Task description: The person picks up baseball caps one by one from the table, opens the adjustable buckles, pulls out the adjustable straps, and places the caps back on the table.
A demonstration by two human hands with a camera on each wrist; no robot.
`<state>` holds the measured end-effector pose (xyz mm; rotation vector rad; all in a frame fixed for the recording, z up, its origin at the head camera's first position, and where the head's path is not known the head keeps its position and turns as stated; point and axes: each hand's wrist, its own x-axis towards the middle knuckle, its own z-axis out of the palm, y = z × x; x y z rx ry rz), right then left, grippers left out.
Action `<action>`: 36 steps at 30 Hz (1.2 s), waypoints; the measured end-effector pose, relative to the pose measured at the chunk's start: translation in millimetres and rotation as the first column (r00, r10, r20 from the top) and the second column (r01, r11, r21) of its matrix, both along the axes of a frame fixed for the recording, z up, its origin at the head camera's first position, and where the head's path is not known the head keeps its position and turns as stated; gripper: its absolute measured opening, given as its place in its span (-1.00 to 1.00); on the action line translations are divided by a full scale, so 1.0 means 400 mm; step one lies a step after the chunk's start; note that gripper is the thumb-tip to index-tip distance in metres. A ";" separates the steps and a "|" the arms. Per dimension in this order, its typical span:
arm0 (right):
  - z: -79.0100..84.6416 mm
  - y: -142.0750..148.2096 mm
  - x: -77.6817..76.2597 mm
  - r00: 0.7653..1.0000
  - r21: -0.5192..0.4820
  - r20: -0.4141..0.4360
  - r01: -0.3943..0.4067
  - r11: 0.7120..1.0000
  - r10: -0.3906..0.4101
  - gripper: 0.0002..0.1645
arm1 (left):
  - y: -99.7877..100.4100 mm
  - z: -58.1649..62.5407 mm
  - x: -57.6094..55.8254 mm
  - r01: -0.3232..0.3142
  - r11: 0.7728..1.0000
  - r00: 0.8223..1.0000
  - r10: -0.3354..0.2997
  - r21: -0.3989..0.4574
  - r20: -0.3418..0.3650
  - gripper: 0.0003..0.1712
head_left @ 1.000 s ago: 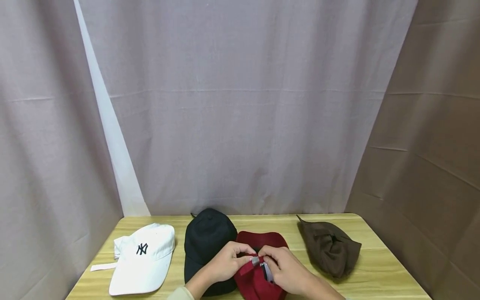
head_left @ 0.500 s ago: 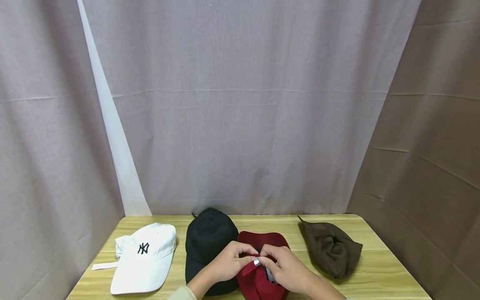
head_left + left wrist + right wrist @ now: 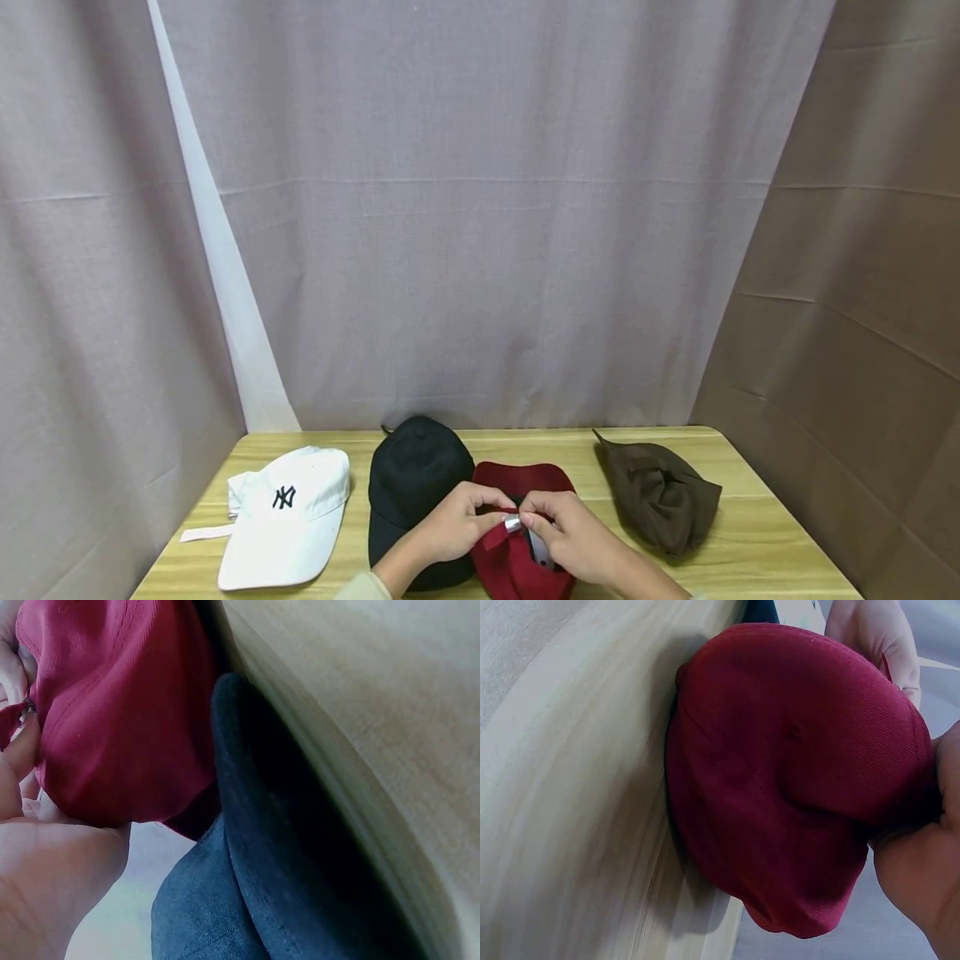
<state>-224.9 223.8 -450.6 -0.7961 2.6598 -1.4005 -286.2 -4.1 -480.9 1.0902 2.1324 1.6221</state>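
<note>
Both hands work at the back strap of a dark red baseball cap, whose brim points to the far side of the table. My left hand pinches the red strap just left of its silver metal buckle. From the other side, my right hand pinches the strap close to the buckle, with its thumb beside the metal. A pale label shows inside the cap below the right fingers. In the right wrist view the cap's crown is dented and hides most of the fingers.
A black cap lies right beside the red one, partly under my left forearm. A white cap with a dark logo and a loose strap is at the left. A crumpled brown hat lies at the right of the wooden table.
The silver buckle has turned and looks brighter, and the right thumb has shifted onto the strap beside it. The cap and both hands otherwise keep their places.
</note>
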 end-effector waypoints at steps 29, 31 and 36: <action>0.014 0.008 0.006 0.998 -0.021 0.052 -0.042 0.999 0.043 -0.73 | -0.003 0.015 0.003 -0.009 1.000 1.000 0.009 -0.010 -0.003 -0.81; 0.017 0.008 0.008 0.996 -0.010 0.066 -0.054 0.999 0.054 -0.71 | -0.002 0.015 0.003 0.000 1.000 1.000 -0.001 -0.008 -0.013 -0.81; 0.024 0.005 0.004 0.994 0.004 0.061 -0.093 0.996 0.093 -0.61 | 0.002 0.016 0.004 0.027 1.000 0.999 -0.027 -0.005 -0.016 -0.80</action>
